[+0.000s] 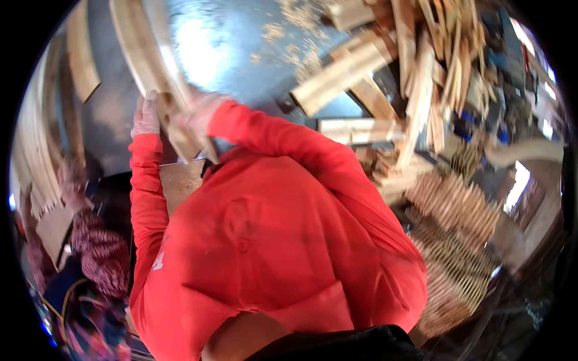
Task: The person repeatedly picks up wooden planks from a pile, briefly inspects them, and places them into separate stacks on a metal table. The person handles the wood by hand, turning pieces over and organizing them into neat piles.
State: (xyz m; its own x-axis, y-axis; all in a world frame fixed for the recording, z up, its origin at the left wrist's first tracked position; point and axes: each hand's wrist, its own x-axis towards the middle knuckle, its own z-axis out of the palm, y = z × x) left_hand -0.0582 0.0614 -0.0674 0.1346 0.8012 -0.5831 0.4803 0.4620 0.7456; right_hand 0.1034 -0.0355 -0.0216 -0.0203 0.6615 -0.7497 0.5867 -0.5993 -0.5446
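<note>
A long pale wooden board (133, 45) runs from the top of the view down toward my body over a shiny grey table (247, 78). Its near end lies between my hands. My left hand (146, 114) holds its left edge, the fingers pointing away from me. On the other side my right hand (201, 113), smeared by motion, closes over the board and a narrower strip beside it (161, 36). Dark knots show near the board's close end. Both of my arms are in red sleeves.
At the left, a co-worker's hand (73, 183) touches several long boards (37, 144). Another board (81, 51) lies between us. Wood shavings (298, 36) litter the table's far part. Loose offcuts (343, 75) pile up at the right, above stacked short strips (454, 253).
</note>
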